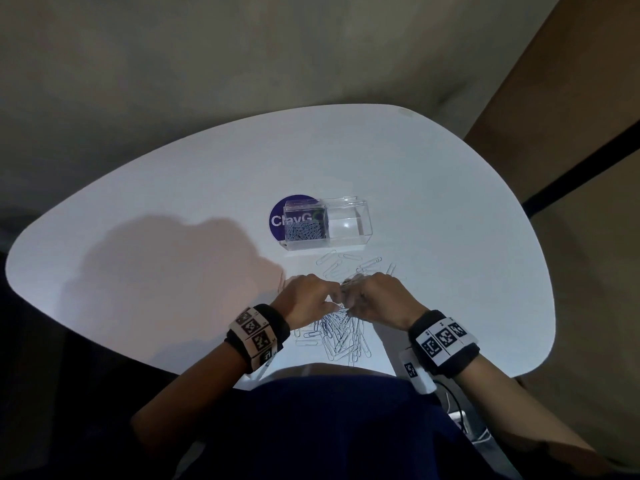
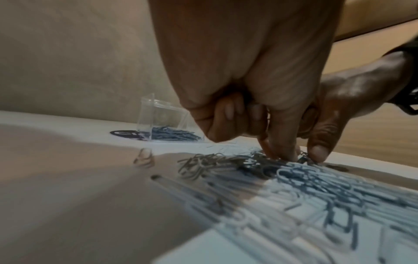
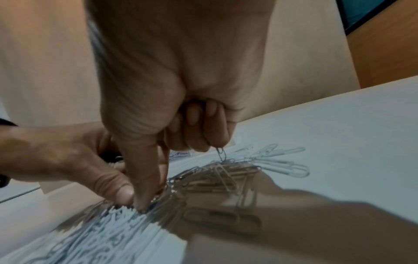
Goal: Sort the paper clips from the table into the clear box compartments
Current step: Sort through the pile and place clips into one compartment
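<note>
Close in, both hands work the paper clips (image 1: pixel 341 336) heaped at the table (image 1: pixel 138 209) edge: left hand (image 1: pixel 306 301) pinching some, right hand (image 1: pixel 375 299) fisted on a bunch. Tangled clips may drag others off before reaching the clear box (image 1: pixel 325 223) beyond.

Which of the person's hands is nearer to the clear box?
Roughly level; the right hand looks marginally nearer, below the clear box and its empty compartment, while the left hand sits below the filled side.
</note>
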`<action>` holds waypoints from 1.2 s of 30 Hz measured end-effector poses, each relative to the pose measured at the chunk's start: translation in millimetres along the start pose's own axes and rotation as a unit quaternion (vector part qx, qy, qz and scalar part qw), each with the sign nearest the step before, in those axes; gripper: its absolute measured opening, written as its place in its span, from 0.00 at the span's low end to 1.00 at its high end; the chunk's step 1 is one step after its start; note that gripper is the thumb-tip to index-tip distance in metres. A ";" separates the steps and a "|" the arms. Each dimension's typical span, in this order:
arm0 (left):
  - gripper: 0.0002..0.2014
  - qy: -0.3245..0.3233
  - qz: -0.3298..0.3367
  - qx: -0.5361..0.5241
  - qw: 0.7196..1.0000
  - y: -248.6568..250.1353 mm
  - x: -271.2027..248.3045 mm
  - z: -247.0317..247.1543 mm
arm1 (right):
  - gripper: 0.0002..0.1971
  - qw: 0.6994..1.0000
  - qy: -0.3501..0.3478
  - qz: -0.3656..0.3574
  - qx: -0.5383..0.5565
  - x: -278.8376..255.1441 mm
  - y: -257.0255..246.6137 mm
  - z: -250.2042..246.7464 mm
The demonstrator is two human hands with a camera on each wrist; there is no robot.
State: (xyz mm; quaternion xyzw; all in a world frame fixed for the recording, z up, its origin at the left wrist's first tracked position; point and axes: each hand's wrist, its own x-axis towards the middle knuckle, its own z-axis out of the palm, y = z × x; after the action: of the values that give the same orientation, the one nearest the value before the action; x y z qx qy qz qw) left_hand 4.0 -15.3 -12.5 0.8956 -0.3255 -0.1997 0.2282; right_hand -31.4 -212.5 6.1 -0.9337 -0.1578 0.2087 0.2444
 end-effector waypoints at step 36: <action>0.07 -0.090 -0.184 -0.497 0.843 -10.8 -11.6 -22.0 | 0.03 0.912 0.084 0.107 0.388 -8.2 31.3 -14.0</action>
State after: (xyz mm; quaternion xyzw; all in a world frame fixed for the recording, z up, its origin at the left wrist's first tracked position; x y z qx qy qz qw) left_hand 12.3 6.1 2.1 0.6839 -0.0312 -0.4531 0.5710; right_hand -26.0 -247.2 3.4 -0.7909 0.0571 0.1993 0.5758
